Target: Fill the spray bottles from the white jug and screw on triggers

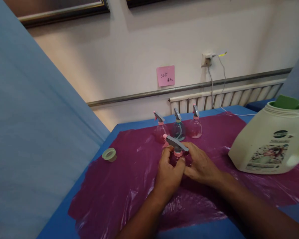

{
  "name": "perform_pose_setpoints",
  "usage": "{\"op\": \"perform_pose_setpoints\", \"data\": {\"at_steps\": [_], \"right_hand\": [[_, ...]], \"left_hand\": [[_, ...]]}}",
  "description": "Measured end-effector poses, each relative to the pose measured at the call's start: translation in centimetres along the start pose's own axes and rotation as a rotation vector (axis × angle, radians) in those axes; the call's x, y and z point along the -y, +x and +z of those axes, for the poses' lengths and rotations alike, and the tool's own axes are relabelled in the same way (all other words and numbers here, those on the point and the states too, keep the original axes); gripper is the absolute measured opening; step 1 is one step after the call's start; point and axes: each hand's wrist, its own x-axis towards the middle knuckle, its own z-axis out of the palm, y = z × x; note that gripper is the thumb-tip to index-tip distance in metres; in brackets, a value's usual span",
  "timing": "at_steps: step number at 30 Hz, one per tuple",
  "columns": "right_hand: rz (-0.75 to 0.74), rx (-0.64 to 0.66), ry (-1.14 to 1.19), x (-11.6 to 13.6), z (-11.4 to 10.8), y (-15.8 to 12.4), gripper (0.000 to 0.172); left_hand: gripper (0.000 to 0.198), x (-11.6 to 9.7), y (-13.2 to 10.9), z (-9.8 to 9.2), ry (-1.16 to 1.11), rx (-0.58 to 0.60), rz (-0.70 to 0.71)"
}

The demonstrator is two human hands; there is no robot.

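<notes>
Between my two hands stands a spray bottle point(177, 146) with a grey and pink trigger head and a pink collar. My left hand point(168, 169) is closed around its near left side, thumb just below the collar. On the right side, my right hand point(200, 164) wraps the clear body with bent fingers. My hands hide most of that body. Just behind are three more spray bottles: a clear one with pink trim point(161, 130), a teal one point(178, 129) and another pink-trimmed one point(196, 126) with a little pale liquid at its bottom.
A large cream jug point(266, 146) with a green piece in its mouth stands at the right. To the left sits a small pale green cap point(109, 154). Purple plastic sheeting point(129, 186) covers the blue table. Behind are a radiator point(201, 101) and a plugged-in cord point(211, 83).
</notes>
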Motion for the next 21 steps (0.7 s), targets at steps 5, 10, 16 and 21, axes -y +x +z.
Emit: {"op": "perform_pose_setpoints", "data": {"at_steps": [5,10,16,21], "right_hand": [[0.035,0.264,0.182,0.1,-3.5,0.8,0.059],[0.181,0.038,0.36,-0.3,-3.8,0.8,0.045],[0.182,-0.143,0.247,1.2,0.0,0.8,0.034],[0.199,-0.229,0.178,1.4,0.8,1.0,0.018]], "left_hand": [[0.033,-0.1,0.3,-0.2,0.019,-0.009,0.044],[0.033,-0.9,0.1,0.0,0.035,0.037,0.077],[0.038,-0.1,-0.1,0.2,-0.059,0.039,-0.002],[0.041,0.3,0.0,0.3,-0.08,0.032,-0.015]]}}
